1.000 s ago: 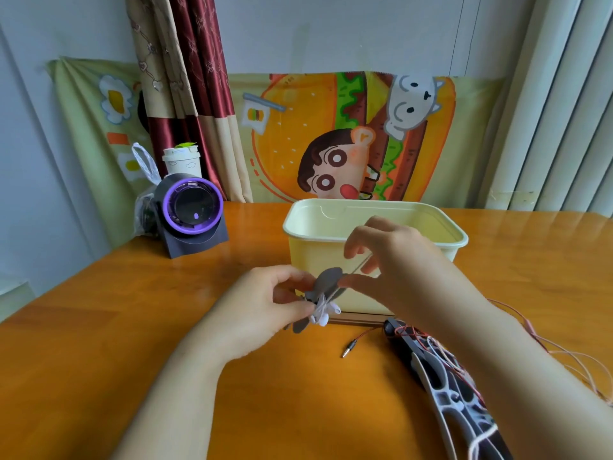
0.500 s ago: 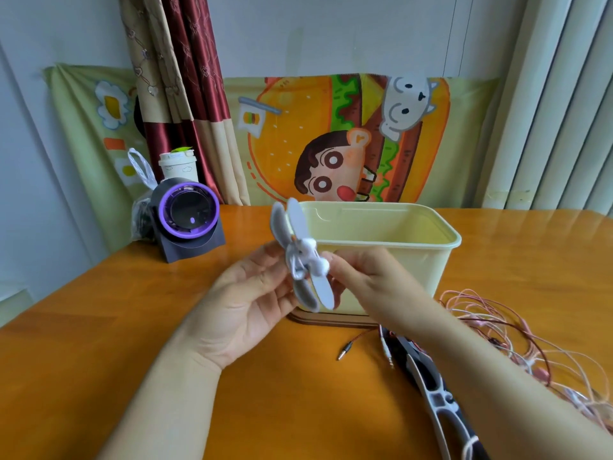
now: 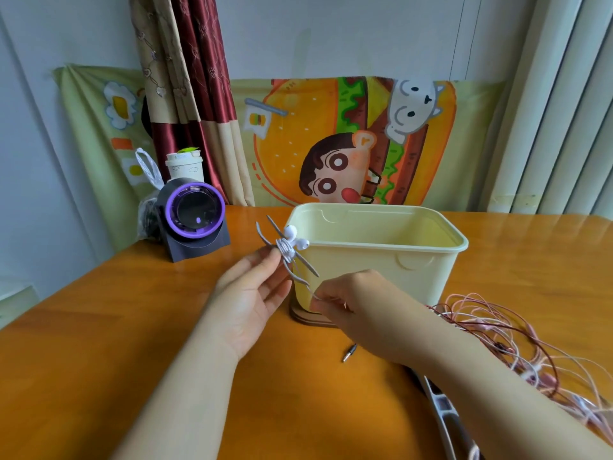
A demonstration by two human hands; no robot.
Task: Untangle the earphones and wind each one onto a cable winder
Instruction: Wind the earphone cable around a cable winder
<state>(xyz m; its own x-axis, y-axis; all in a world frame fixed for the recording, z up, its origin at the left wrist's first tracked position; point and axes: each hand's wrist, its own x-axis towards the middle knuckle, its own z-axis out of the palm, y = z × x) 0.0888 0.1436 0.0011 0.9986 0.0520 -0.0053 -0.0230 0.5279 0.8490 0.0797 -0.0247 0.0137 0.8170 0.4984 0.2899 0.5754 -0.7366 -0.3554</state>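
glossy wooden table [image 3: 99, 343], smooth matt plastic tub [image 3: 411, 270], satin curtain [image 3: 195, 78]

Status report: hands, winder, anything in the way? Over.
Left hand pinches grey winder, white earphone wound on it. Right hand pinches the cable tail below. Pink tangle lies right; cream bin close behind.

one camera, worn on the head, looks forward and down over both forearms across the orange table [image 3: 99, 327]. it sits close: the left hand [image 3: 248, 297] and right hand [image 3: 355, 303] fill mid-frame, their fingers [image 3: 270, 258] on the cable winder [image 3: 304, 260] and its white cable [image 3: 286, 253]. beyond the fingers the cream tub [image 3: 381, 270] and wall cloth [image 3: 292, 144] stand farther off; right of the fingers a cable tangle [image 3: 491, 323] runs out of frame.
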